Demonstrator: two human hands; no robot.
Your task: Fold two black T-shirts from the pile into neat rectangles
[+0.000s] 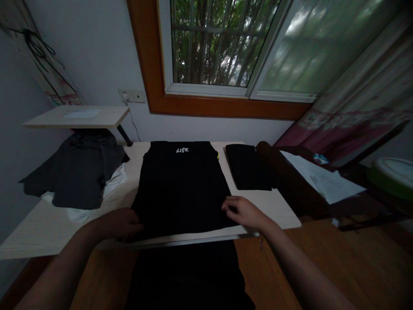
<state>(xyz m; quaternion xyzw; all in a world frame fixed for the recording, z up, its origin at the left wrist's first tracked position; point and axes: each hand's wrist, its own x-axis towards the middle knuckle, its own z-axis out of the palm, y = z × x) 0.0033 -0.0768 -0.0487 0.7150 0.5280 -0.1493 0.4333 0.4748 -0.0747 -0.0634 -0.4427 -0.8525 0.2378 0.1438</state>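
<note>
A black shirt (182, 189) lies flat on the pale table, with small white lettering near its far end. Its near edge runs close to the table's front edge. My left hand (121, 224) is at the shirt's near left corner, its fingers bent and closed on the cloth; shadow hides part of the fingertips. At the near right edge, my right hand (241, 209) has its fingers curled in against the fabric. A bit of yellow (218, 155) shows beside the shirt's far right side.
A folded black garment (248, 168) lies on the table (267, 206) to the right. Dark grey clothes (84, 168) are heaped at the left, under and before a small raised shelf (77, 116). Beyond are a wall socket (131, 95) and a window (219, 47). Papers (322, 178) lie at far right.
</note>
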